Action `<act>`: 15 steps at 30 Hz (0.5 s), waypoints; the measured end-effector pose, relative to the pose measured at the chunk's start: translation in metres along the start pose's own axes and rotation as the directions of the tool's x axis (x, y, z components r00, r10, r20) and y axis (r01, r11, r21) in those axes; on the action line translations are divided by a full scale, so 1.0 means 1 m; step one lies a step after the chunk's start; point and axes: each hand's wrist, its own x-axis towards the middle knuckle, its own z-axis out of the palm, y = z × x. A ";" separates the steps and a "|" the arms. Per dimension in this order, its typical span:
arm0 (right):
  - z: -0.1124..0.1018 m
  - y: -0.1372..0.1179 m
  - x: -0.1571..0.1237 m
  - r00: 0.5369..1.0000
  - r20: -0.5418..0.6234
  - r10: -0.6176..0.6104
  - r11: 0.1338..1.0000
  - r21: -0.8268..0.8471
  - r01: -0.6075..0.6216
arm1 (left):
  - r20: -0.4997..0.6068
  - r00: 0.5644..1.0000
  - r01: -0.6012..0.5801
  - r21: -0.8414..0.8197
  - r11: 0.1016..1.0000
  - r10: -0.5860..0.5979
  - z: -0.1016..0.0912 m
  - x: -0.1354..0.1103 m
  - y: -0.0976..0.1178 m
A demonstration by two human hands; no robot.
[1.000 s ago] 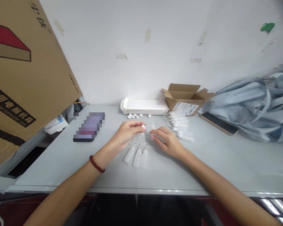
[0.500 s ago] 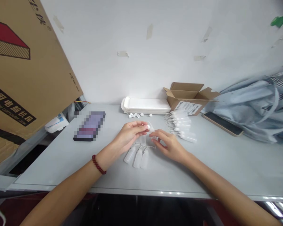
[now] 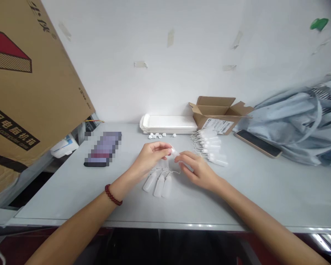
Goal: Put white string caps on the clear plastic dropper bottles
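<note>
Above the middle of the table, a small translucent plastic squeeze bottle [image 3: 174,152] is held between my two hands. My left hand [image 3: 153,156] is closed, thumb and index finger pinching the bottle's white top end. My right hand [image 3: 197,169] curls in from the other side, its fingertips on the bottle's lower end, which they partly hide. Just below my hands lie several similar bottles [image 3: 160,184] with thin white tubes at their tops; some are partly hidden behind my left hand. Loose white caps [image 3: 156,135] are scattered beyond my hands.
To the right lies a row of bottles with white tops [image 3: 212,148]. Behind stand a stack of white packets [image 3: 168,124] and an open cardboard box [image 3: 213,117]. A phone [image 3: 257,143] rests beside grey-blue fabric [image 3: 292,121]. Another phone [image 3: 103,149] and a large carton [image 3: 44,84] are left.
The bottle between my hands has tilted and dropped slightly, and my fingers have shifted a little around it. The whole view has moved slightly.
</note>
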 end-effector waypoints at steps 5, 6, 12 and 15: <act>-0.003 0.001 0.000 1.000 0.005 0.002 0.999 -0.038 -0.002 | -0.049 0.998 0.038 0.040 0.998 -0.036 0.002 -0.001 0.005; -0.004 0.001 0.000 1.000 0.008 0.000 0.999 -0.044 0.000 | -0.055 0.998 0.046 0.046 0.998 -0.044 0.002 -0.001 0.005; -0.009 0.000 0.001 1.000 0.016 0.000 1.000 -0.011 0.001 | -0.037 0.998 0.063 0.082 0.995 -0.060 -0.001 -0.001 0.003; -0.010 -0.001 0.001 1.000 0.017 0.011 0.999 0.031 -0.012 | 0.012 0.997 0.072 0.091 0.993 -0.073 -0.002 -0.001 0.002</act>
